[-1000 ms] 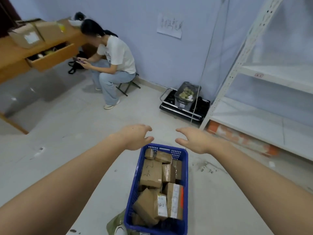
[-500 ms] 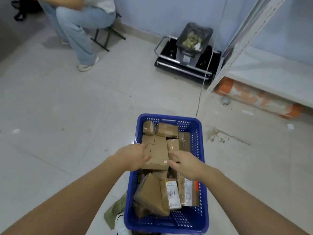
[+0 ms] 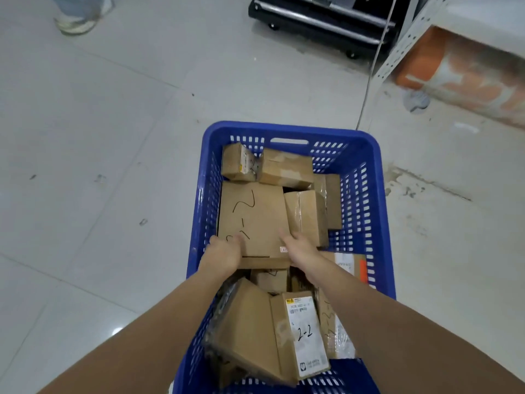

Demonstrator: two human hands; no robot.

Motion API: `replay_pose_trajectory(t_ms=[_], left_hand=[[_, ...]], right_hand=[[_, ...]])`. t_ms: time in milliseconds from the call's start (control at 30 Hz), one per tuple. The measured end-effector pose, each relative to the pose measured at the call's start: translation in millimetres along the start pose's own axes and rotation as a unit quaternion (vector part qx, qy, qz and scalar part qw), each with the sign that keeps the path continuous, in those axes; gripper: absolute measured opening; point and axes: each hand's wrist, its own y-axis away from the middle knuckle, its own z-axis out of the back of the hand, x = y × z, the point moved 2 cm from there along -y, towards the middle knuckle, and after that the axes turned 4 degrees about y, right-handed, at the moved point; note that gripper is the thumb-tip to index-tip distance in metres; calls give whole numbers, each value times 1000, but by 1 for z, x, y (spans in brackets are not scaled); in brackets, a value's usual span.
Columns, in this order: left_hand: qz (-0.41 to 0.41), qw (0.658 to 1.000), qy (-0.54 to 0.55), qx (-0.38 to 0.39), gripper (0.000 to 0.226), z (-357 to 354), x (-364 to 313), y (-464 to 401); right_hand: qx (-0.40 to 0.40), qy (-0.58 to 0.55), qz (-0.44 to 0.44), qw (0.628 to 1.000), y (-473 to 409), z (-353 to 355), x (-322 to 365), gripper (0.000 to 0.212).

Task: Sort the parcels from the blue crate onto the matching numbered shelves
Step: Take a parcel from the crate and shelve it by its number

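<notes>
A blue crate (image 3: 289,129) stands on the floor below me, full of several brown cardboard parcels. On top lies a large flat parcel (image 3: 255,214) with a handwritten number. My left hand (image 3: 223,254) grips its near left corner, fingers curled onto the top. My right hand (image 3: 301,247) rests on its near right corner with fingers stretched over the top; the thumb is hidden. Nearer to me, a parcel with a white label marked 2-2 (image 3: 305,331) leans between my forearms.
A white metal shelf post (image 3: 397,52) rises at the upper right, with an orange and white roll (image 3: 460,81) under the lowest shelf. A black cart (image 3: 321,15) stands at the top. A person's shoe (image 3: 76,24) is at the top left. A thin cable (image 3: 369,81) hangs beside the post.
My view has tilted down towards the crate. Both hands came down from above its far rim onto the large flat parcel, and the left hand has closed on its corner.
</notes>
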Motion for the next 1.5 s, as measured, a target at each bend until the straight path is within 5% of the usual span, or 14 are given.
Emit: replay_pose_trajectory(t_ms=[233,433,600,800,900,967,1033,1100,1333,1500], left_hand=[[-23,998,-3,-50,44,3,0,13],[-75,995,56,-40,60,56,-36,122],[-42,959,269,-73,101,108,-92,228],[-41,923,370,-96,140,192,-182,342],[-66,887,455,-43,138,224,-217,397],[-107,865,489,37,103,240,-237,435],[-171,856,483,71,59,262,-256,477],[-236,855,455,78,49,291,-275,516],[-455,839,250,162,75,426,-324,660],[-539,810,125,193,94,468,-345,747]], right_hand=[[18,-108,-76,991,16,2,3,80],[31,-203,-83,975,102,33,-3,99],[49,-272,-49,960,223,68,54,54],[55,-279,51,957,350,135,156,43],[57,-293,114,948,415,161,206,41],[69,-297,152,940,458,171,235,45],[76,-298,200,931,506,186,260,40],[81,-295,243,921,555,206,279,34],[-8,-390,402,829,736,319,302,38],[-84,-289,496,814,834,366,272,80]])
